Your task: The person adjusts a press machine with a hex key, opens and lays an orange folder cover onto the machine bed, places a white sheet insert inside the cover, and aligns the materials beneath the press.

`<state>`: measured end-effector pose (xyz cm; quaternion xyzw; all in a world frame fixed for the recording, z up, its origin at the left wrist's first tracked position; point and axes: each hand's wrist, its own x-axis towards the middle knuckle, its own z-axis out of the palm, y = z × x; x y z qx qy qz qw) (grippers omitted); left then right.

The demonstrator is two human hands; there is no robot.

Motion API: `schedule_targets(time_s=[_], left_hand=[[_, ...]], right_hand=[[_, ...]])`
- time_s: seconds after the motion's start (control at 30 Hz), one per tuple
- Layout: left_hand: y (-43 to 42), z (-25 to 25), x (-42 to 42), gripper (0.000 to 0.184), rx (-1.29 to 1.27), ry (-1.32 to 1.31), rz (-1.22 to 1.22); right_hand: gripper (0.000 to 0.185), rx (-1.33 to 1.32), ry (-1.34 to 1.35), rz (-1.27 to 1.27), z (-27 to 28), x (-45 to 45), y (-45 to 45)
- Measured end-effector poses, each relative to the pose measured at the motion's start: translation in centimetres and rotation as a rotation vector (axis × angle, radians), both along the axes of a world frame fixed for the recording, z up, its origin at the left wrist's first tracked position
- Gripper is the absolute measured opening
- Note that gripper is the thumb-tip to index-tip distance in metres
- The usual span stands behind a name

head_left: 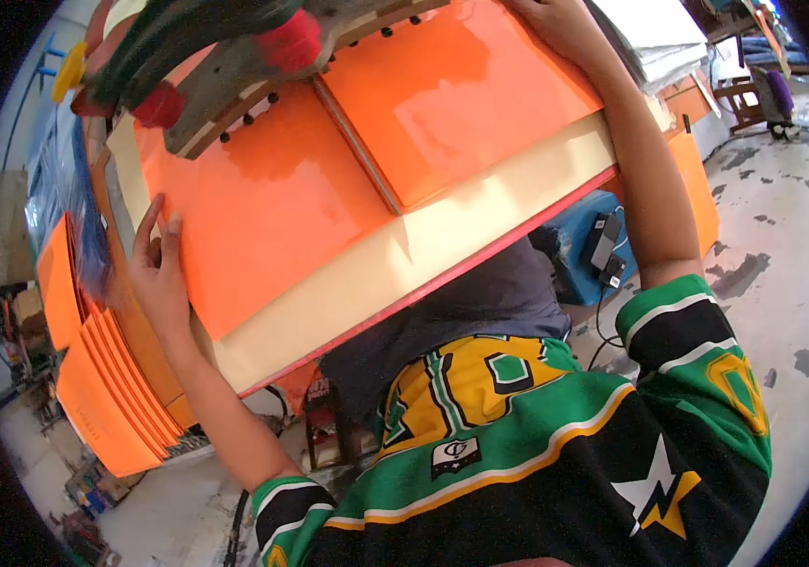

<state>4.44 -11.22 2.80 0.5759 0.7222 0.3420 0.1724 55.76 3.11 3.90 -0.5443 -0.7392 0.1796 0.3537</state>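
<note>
Two orange sheets (272, 217) lie side by side on a cream board with a red front edge (423, 290), a narrow dark gap between them. My left hand (161, 274) rests at the left edge of the near orange sheet, fingers apart. At the far right corner, my right hand (556, 21) touches the other orange sheet, its fingertips cut off by the frame's top edge. Above the sheets is a dark green machine part (206, 57) with red knobs and a curved bar.
A stack of orange folders (121, 397) stands at the lower left. White sheets (655, 42) are piled at the upper right. Beneath the board's right side are a blue container (579, 236) and a black adapter (603, 244) with a cable. A wooden chair (745, 99) stands farther back.
</note>
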Motion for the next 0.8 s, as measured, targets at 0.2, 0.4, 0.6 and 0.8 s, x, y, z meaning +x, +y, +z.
schedule_targets(time_s=[0.2, 0.4, 0.6, 0.8], left_hand=[[0.1, 0.1, 0.3, 0.045, -0.022, -0.055, 0.047], [-0.1, 0.6, 0.6, 0.042, -0.034, -0.064, 0.060], [-0.2, 0.3, 0.2, 0.041, -0.005, -0.108, 0.033], [-0.3, 1.0, 1.3, 0.043, -0.006, -0.111, 0.063]], right_hand=[[0.038, -0.018, 0.004, -0.024, -0.1, 0.1, 0.1], [0.039, -0.018, -0.003, -0.015, -0.1, 0.1, 0.2], [0.039, 0.002, -0.035, -0.022, -0.3, 0.2, 0.4], [0.039, -0.011, -0.028, -0.050, 0.4, -0.6, -0.6]])
